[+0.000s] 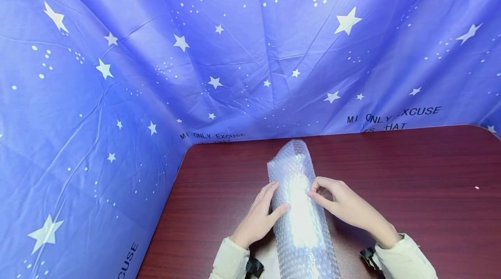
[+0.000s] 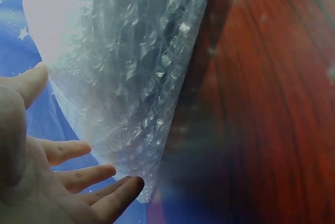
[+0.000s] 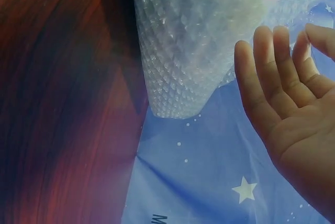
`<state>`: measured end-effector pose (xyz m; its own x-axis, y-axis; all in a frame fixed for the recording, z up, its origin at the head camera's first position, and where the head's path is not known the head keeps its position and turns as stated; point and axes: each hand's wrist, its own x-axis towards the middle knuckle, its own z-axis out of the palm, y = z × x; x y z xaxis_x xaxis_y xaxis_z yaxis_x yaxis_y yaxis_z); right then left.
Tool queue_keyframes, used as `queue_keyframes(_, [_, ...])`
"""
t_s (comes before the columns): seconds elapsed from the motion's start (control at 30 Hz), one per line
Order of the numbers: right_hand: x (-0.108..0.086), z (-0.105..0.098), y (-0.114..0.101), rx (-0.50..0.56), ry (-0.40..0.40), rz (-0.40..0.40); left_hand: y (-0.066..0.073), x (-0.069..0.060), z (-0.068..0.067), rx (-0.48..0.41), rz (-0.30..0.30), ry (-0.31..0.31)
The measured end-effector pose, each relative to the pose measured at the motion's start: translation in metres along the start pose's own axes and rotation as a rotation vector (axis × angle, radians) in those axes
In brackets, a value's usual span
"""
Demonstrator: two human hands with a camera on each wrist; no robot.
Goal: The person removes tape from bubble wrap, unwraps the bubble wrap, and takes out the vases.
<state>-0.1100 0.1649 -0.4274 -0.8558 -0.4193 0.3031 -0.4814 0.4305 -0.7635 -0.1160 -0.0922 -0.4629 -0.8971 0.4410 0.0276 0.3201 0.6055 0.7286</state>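
Note:
A long roll wrapped in clear bubble wrap (image 1: 301,209) lies lengthwise on the table, glare on its upper face. The left hand (image 1: 258,216) rests along its left side, fingers extended and thumb on top; in the left wrist view, that hand (image 2: 68,177) has spread fingers beside the bubble wrap (image 2: 125,77). On the other side, the right hand (image 1: 348,205) pinches the wrap's surface with thumb and index finger. The right wrist view has this hand (image 3: 293,98) with thumb and index tips together at the bubble wrap (image 3: 188,41), other fingers extended. What the wrap covers cannot be made out.
The dark red wooden table (image 1: 411,170) extends on both sides of the roll. A blue curtain (image 1: 242,52) with white stars hangs behind the table and along its left side. A small white speck (image 1: 476,187) lies at the right of the table.

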Motion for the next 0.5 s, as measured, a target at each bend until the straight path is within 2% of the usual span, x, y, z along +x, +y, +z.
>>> queue_keyframes(0.5, [0.009,0.001,-0.013,0.049,0.016,-0.046,0.011,0.0,-0.009,0.036,0.004,-0.006])
